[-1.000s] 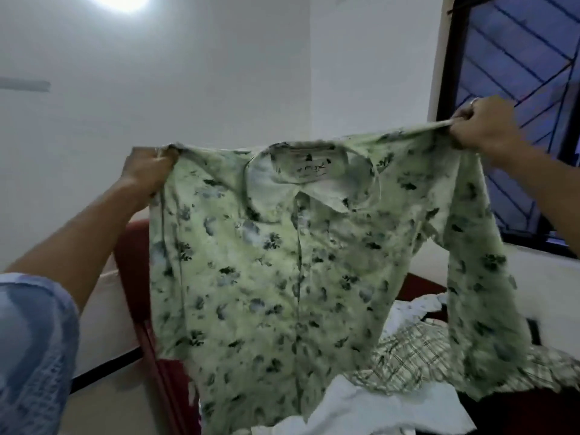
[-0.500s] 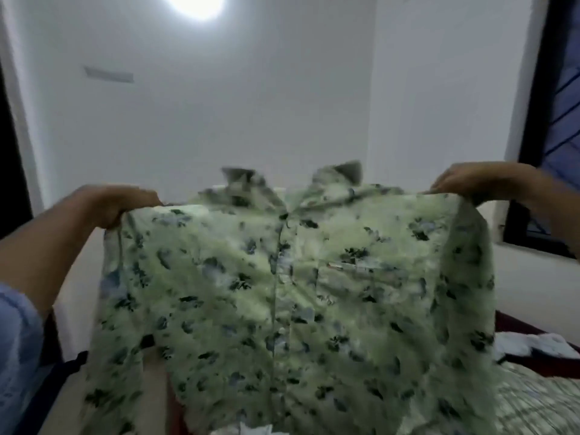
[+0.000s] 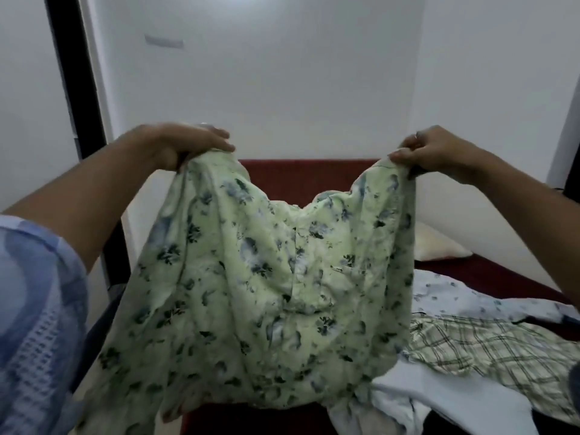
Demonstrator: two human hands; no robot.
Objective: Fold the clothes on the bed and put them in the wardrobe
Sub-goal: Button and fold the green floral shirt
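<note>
Centre frame, a soft, crumpled green floral shirt sags between the left hand and right hand, each gripping a shoulder. At lower right, a checked garment and white cloth lie on the maroon bed

left hand and right hand gripping floral shirt, bed beneath

I count four garments: one green floral shirt, one checked shirt, one pale printed top, one white piece; one pillow
</note>
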